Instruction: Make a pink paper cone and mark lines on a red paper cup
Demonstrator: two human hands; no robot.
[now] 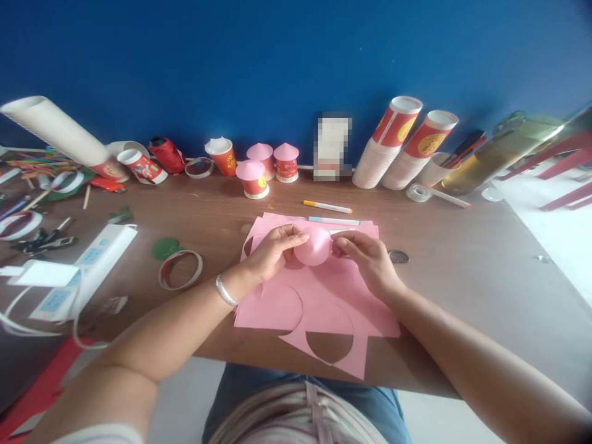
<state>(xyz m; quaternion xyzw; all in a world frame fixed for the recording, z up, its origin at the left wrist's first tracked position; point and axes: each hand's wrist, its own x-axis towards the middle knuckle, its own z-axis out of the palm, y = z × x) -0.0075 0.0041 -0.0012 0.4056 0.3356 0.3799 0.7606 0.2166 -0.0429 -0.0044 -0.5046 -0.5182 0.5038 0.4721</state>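
Note:
A small pink paper cone (313,248) is held above a stack of pink paper, its tip facing up toward me. My left hand (276,251) pinches the cone's left edge between thumb and fingers. At its right side, the closed fingers of my right hand (363,254) touch or grip the rim; exactly what they pinch is partly hidden. Beneath both hands lie the pink sheets (324,287), the top one marked with circle outlines. A cut-out scrap with a round hole overhangs the table's front edge.
Pink-roofed paper cups (254,185) stand along the blue wall, with stacked cups (372,160) further right. Two markers (327,206) lie behind the paper. A power strip (86,271) and a paper ring (180,269) are at the left; a green-tinted bottle (490,157) leans at the right.

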